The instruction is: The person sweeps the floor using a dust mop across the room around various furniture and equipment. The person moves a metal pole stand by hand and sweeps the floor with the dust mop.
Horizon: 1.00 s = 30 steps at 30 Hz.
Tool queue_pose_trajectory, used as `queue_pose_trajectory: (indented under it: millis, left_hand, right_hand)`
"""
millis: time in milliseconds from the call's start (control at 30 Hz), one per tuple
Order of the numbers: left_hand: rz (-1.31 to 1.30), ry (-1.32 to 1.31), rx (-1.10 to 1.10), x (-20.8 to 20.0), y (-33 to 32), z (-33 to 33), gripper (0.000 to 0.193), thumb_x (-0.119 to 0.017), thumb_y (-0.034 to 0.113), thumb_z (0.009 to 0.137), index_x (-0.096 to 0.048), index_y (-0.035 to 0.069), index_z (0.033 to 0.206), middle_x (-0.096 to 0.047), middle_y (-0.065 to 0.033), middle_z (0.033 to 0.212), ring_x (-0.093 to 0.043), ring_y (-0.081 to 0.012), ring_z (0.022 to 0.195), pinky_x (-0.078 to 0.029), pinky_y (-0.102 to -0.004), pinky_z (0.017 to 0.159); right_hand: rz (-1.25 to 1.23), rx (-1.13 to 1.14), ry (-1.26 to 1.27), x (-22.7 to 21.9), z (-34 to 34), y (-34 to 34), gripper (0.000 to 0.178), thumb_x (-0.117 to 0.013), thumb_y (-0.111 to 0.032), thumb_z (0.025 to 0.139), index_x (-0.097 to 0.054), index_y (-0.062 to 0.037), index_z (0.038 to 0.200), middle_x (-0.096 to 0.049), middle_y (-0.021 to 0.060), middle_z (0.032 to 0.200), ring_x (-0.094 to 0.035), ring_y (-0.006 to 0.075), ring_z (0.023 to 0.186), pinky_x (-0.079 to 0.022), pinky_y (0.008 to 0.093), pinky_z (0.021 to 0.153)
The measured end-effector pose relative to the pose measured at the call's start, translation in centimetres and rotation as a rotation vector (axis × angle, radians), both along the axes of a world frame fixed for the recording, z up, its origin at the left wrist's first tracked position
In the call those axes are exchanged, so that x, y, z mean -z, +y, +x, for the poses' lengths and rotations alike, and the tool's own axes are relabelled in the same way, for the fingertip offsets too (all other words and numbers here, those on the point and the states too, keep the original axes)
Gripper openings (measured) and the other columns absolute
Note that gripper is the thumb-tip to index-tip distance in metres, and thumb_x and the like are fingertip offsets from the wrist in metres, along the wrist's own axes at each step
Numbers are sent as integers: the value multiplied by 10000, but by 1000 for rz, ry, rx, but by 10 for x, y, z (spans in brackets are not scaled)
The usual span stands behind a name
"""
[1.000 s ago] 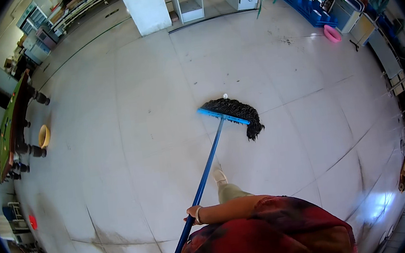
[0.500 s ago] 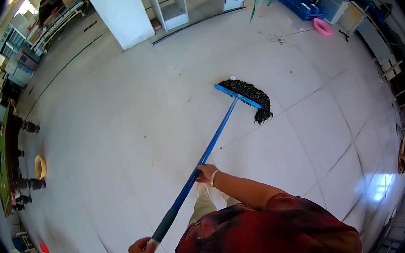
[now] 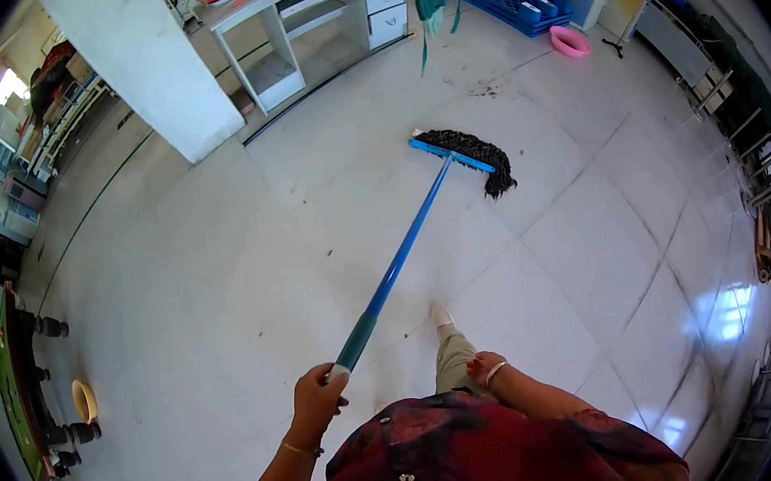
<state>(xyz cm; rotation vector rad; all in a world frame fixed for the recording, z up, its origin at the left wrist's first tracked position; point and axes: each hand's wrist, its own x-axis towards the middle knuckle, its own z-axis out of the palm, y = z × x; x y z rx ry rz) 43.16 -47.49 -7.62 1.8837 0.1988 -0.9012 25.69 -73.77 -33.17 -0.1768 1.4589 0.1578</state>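
**First inspector:** Head view. What do the fingers of your left hand [image 3: 316, 400] have hold of?

**Second inspector:** They are closed around the dark green grip [image 3: 358, 339] at the near end of the mop [image 3: 411, 234]. The grip's pale tip shows beside your thumb.

**First inspector:** And your right hand [image 3: 484, 368]?

**Second inspector:** Off the handle, just beside your trouser leg [image 3: 454, 353]. Nothing shows in it; how far its fingers are open, I cannot tell.

**First inspector:** Where does the mop lie from your fingers?

**Second inspector:** In front of you. Its long axis runs slantwise from your left fingers, forward and rightward, to the black mop head [image 3: 469, 144] on the pale floor [image 3: 220, 277]. The blue bar [image 3: 474, 164] lies crosswise to the handle, its left end farther from you than its right; the strands spread along its far side and hang round the right end.

**First inspector:** Which of your hands is nearer?

**Second inspector:** Your left, in contact. Your right is apart from the handle, to the right of the grip.
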Motion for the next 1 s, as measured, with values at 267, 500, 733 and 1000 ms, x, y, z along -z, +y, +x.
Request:
queue_pose_trajectory:
  millis: [267,500,733,1000]
  left_hand:
    - [-56,7,29,18,-159,93,290,-510,143,701,-494,-33,930,-508,-55,629,-499,-104,440,-373,-202,358]
    - [19,-75,316,1,-160,76,287,-516,135,680,-488,27,944,-482,-54,561,-475,-111,431,-386,-233,401]
    - [272,251,-1,-100,-3,-60,376,-607,130,654,-505,18,998,-556,-34,669,-507,-84,552,-416,-206,516]
    - [616,-156,197,-118,-14,-111,345,-633,171,630,-543,18,926,-579,-57,666,-521,-73,594,-419,-205,553]
  right_hand:
    - [-179,31,-123,-36,34,-110,83,-431,-152,775,-426,-87,723,-455,48,554,-475,185,512,-401,301,454]
    - [-216,-42,-37,-20,86,-149,90,-434,-152,768,-411,-76,726,-456,62,593,-481,185,520,-416,316,468]
    - [-56,-218,-76,-30,174,-91,383,-392,-363,788,-396,-18,955,-486,178,738,-488,276,686,-422,429,611]
    - [-22,-300,-18,135,187,-91,84,-431,-142,723,-393,-68,718,-444,109,506,-450,237,433,-382,369,389]
